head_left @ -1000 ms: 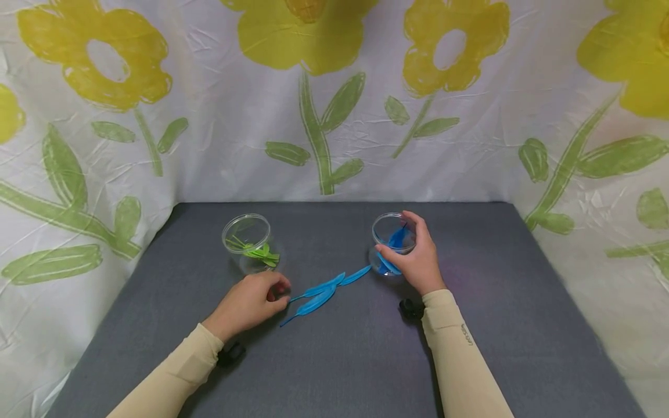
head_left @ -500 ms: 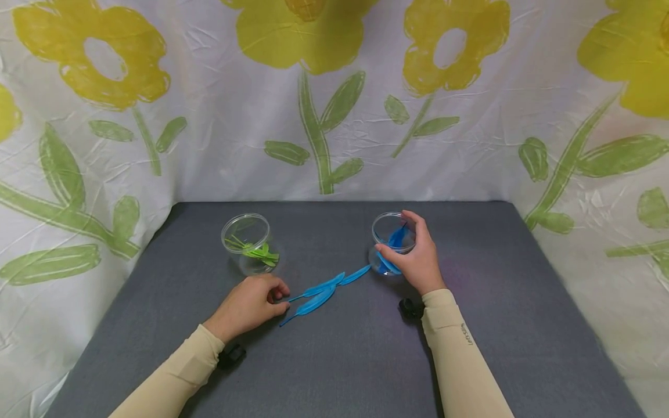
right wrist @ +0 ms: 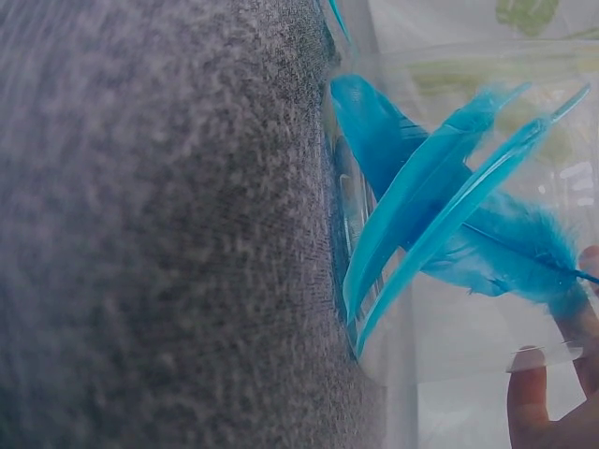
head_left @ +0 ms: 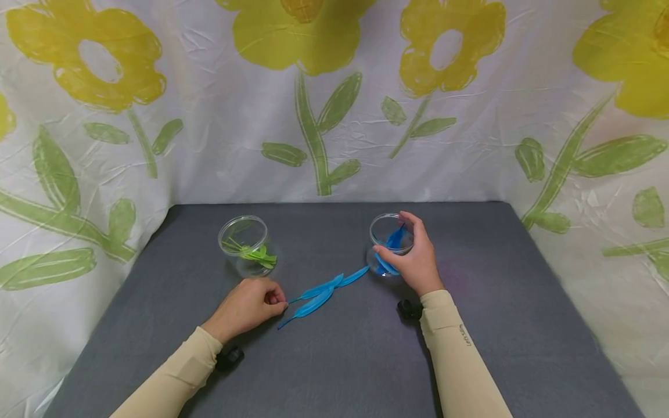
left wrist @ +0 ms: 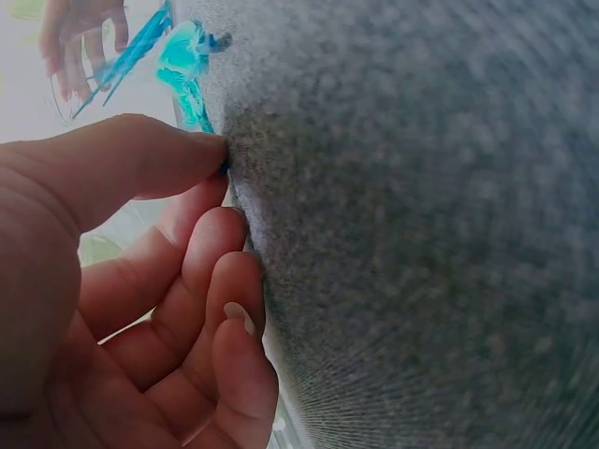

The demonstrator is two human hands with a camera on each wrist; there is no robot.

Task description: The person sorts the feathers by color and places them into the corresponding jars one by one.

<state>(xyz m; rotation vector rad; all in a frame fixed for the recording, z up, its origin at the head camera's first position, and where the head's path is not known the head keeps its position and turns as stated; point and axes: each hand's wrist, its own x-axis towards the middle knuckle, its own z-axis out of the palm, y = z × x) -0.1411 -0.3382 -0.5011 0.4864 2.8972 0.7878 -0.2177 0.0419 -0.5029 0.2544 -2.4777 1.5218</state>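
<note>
Several blue feathers (head_left: 315, 303) lie in a slanting row on the grey tabletop, between the two hands. With thumb and index fingertip, my left hand (head_left: 248, 306) pinches the quill end of one blue feather, low against the cloth; in the left wrist view the feather (left wrist: 183, 64) stretches away beyond the thumb. My right hand (head_left: 418, 256) grips a clear plastic cup (head_left: 377, 255) at the back right, thumb in front and fingers round the far side. Inside that cup, several blue feathers (right wrist: 412, 215) lean crosswise, seen closely in the right wrist view.
A second clear cup (head_left: 243, 218) holding green feather-like strips (head_left: 259, 255) stands at the back left, just beyond the left hand. Behind the grey-covered table (head_left: 334, 366) hangs a white curtain (head_left: 219, 168) printed with yellow flowers.
The left hand's thumb and fingertips have closed together at the feather's quill. The right hand stays on its cup. The whole head view has shifted slightly.
</note>
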